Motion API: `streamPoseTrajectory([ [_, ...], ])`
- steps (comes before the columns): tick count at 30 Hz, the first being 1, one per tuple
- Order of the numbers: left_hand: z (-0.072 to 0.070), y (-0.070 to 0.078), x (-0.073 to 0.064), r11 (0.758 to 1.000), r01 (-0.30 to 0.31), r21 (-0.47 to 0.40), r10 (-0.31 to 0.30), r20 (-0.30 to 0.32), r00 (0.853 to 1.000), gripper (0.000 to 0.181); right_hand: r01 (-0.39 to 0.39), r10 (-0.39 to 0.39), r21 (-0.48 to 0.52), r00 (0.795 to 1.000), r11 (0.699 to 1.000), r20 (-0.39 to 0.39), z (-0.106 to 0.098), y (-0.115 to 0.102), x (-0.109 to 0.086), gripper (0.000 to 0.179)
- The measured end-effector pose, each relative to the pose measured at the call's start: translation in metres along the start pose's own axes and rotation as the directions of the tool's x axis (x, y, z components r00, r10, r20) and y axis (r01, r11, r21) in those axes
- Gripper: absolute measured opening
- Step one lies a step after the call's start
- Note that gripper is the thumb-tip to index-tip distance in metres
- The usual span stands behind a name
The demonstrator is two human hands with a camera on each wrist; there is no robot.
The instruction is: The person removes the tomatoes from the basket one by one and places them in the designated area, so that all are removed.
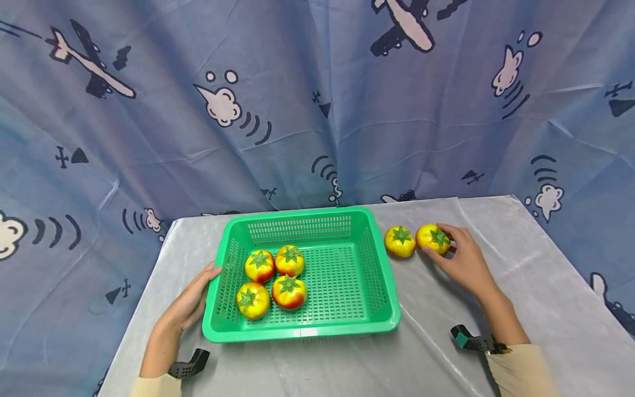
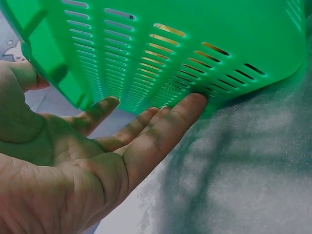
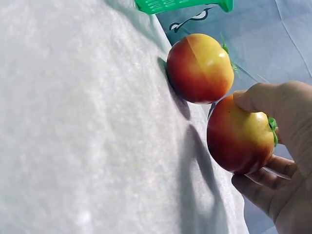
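Beige sleeves (image 1: 521, 372) nearest; hands apart, left hand (image 1: 190, 300) gripping green basket (image 1: 327, 332) by its left rim, right hand (image 1: 463, 262) pinching held tomato (image 1: 429, 237) beside loose tomato (image 1: 399, 241), far right; judged partway: four tomatoes (image 1: 290, 293) inside, two seemingly left.

A cream left sleeve (image 1: 157, 387) at lower left and matching right sleeve (image 1: 522, 372) at lower right sit behind black wrist cameras (image 1: 184, 369), the right one teal-patched.

Yellow tomatoes (image 1: 430, 238) (red-flushed), green basket (image 1: 302, 332)
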State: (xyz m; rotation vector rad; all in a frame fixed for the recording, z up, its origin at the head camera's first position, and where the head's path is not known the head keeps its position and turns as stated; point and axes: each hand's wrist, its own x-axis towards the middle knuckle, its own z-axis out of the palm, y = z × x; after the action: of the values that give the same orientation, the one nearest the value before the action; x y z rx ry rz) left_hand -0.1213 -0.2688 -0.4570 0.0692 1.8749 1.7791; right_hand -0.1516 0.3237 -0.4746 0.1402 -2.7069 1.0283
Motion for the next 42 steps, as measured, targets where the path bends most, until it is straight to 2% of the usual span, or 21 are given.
streamPoseTrajectory([
  [13, -0.001, 0.003, -0.005, 1.000, -0.006, -0.012, 0.006, 0.008, 1.000, 0.073, -0.038, 0.041, -0.034, 0.997, 0.999, 0.068, 0.011, 0.002, -0.003, 0.069],
  [19, -0.001, 0.000, 0.000, 0.999, -0.024, -0.034, 0.025, 0.028, 0.999, 0.073, -0.036, 0.038, -0.032, 0.997, 0.999, 0.064, 0.008, 0.003, -0.002, 0.071],
  [42, 0.000, 0.000, 0.001, 0.999, -0.028, -0.021, 0.029, 0.014, 0.999, 0.072, -0.018, 0.021, -0.043, 0.997, 0.999, 0.069, 0.003, 0.005, 0.003, 0.077],
])
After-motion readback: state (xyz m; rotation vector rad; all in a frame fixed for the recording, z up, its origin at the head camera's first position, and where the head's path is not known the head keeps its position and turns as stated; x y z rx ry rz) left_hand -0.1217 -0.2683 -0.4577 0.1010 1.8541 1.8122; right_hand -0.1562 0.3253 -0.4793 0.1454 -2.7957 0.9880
